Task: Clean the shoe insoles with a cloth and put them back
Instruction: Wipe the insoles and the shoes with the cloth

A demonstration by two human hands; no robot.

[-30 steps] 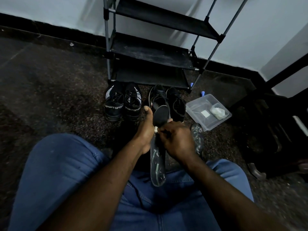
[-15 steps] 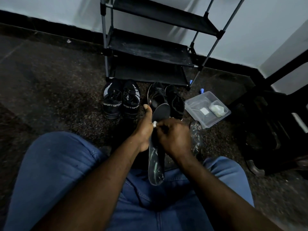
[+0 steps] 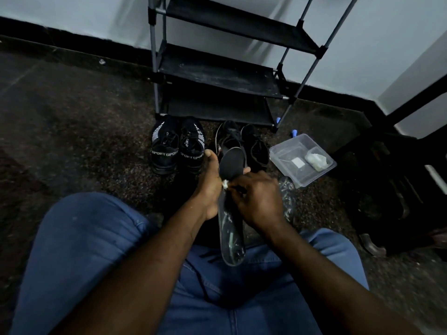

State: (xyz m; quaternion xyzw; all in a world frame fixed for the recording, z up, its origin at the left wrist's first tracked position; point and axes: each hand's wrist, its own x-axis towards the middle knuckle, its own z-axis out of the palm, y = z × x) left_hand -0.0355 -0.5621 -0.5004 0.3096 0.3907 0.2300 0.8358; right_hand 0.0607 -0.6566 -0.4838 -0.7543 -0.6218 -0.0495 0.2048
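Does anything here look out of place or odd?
Only mildly: what looks like a second greyish insole lies loose on the dark speckled floor, beside the clear plastic container, apart from the black lace-up shoes. Otherwise nothing looks spilled or damaged.

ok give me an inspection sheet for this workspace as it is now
surface: dark speckled floor; person seated on it, jeans in view
job's things: insole held over the lap; small white cloth against it; black lace-up shoes behind
clutter: SPORT sneakers; clear plastic container holding a white wad
fingers: left hand grips the insole; right hand pinches the cloth
cables: thin dark cord on the jeans, kind unclear
surroundings: black shoe rack against the wall; dark furniture at right
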